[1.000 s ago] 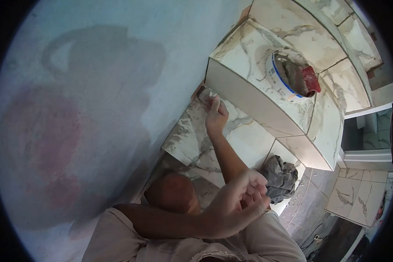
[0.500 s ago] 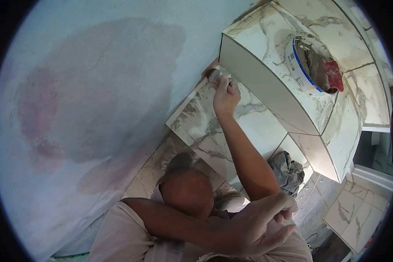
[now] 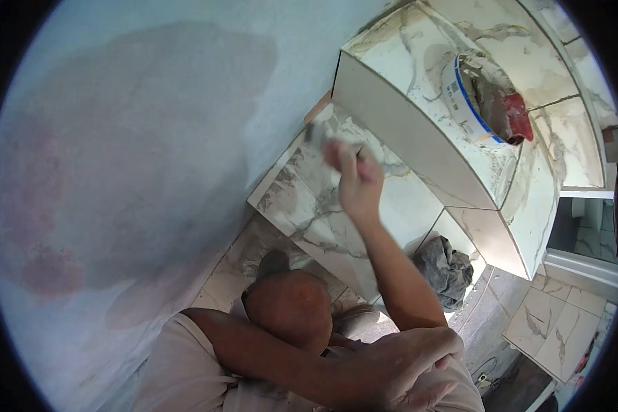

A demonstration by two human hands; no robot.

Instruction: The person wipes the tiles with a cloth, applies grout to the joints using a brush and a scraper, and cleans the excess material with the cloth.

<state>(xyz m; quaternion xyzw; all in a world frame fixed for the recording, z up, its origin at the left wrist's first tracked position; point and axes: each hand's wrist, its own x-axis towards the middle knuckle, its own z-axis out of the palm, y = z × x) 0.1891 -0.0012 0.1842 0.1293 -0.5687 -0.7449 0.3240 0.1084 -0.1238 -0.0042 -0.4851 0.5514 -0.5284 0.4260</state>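
Note:
My right hand (image 3: pixel 361 180) is closed on a small flat-bladed putty knife (image 3: pixel 316 136), blurred by motion. Its grey blade is over the far corner of a marble-patterned step tile (image 3: pixel 391 213), near the blue wall. Whitish smears of mortar (image 3: pixel 347 127) lie on the tile around it. My left arm crosses in front of my body. At the lower right, my left hand (image 3: pixel 412 364) hangs near my right elbow, thumb apart from the loosely bent fingers, holding nothing visible.
On the higher step stands a white bucket (image 3: pixel 470 103) of grey mortar with a red tool (image 3: pixel 517 118) at its rim. A crumpled dark bag (image 3: pixel 443 271) lies right of my forearm. The painted wall (image 3: pixel 151 137) has a large damp-looking patch. Tiles (image 3: pixel 546 319) sit lower right.
My right hand has drawn back from the inner corner by the riser, toward me, with the putty knife in it. My left hand has stayed nearly in place. The view has shifted slightly.

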